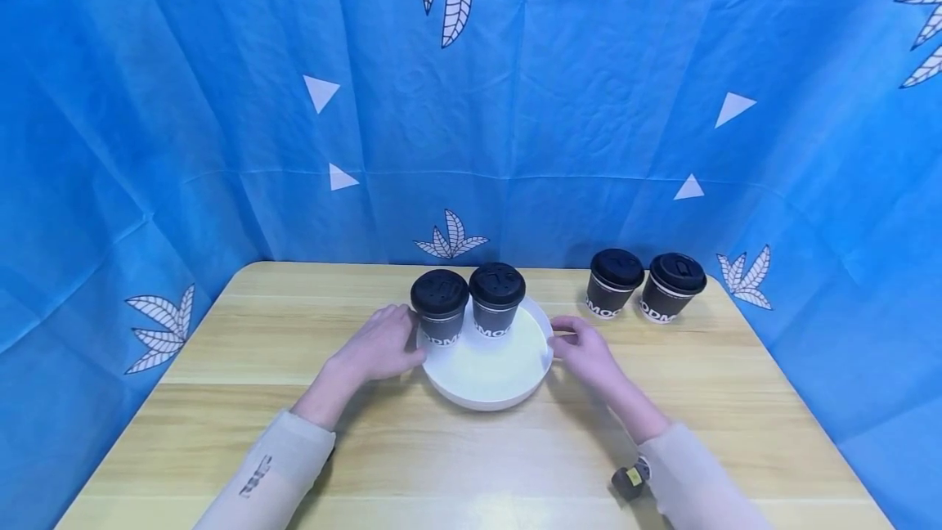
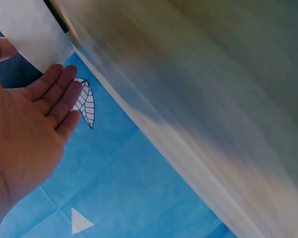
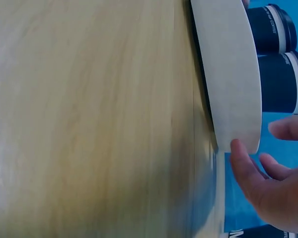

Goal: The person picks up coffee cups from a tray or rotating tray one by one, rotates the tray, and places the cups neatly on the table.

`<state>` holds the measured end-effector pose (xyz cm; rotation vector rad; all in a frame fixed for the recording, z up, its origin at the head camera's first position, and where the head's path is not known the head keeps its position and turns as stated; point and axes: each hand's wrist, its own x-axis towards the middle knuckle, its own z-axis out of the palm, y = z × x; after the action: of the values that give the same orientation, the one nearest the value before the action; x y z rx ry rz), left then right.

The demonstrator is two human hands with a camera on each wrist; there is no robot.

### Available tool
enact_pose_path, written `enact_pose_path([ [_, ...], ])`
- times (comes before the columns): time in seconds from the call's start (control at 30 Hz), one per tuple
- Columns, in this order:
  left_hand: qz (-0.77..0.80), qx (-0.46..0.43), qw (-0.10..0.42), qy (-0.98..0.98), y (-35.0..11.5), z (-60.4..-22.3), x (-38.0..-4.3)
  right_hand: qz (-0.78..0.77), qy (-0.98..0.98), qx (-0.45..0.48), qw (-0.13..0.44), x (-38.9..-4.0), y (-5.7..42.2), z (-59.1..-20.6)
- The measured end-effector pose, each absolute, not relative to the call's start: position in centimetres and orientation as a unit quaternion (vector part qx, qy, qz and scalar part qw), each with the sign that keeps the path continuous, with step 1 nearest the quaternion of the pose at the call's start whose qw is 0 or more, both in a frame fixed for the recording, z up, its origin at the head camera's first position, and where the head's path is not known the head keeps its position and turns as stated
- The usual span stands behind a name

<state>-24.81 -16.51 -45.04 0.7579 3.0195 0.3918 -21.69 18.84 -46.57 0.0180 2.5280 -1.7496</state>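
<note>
A round white tray with a raised rim sits on the pale wood-grain table, bearing two dark paper cups with black lids towards its far side. Left hand, at the tray's left rim: unclenched, fingers extended, contact not determinable. Right hand, at its right rim: unclenched, one fingertip touching the outer wall.

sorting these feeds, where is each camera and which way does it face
Head: on the head, facing forward and down at the tray; left hand, right hand, sleeves show.
Left wrist: worn there, facing left hand and curtain.
Right wrist: worn there, facing right hand, tray and table.
Shared: head and right wrist show two cups on the tray.
</note>
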Motion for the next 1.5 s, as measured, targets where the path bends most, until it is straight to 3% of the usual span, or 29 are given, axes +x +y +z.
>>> enact_pose_path([
  [0.3, 0.108, 0.228, -0.007, 0.968, -16.4, -44.5, -24.3, -0.545, 0.837, 0.007, 0.049, -21.3, 18.6, -46.8],
  [0.9, 0.265, 0.068, 0.022, 0.962, -14.2, -43.2, -22.2, -0.542, 0.838, 0.025, 0.062, -19.6, 18.9, -46.6],
  [1.5, 0.269, 0.081, 0.005, 0.960, -13.1, -43.6, -22.6, -0.585, 0.808, 0.010, 0.067, -18.8, 19.9, -46.9],
])
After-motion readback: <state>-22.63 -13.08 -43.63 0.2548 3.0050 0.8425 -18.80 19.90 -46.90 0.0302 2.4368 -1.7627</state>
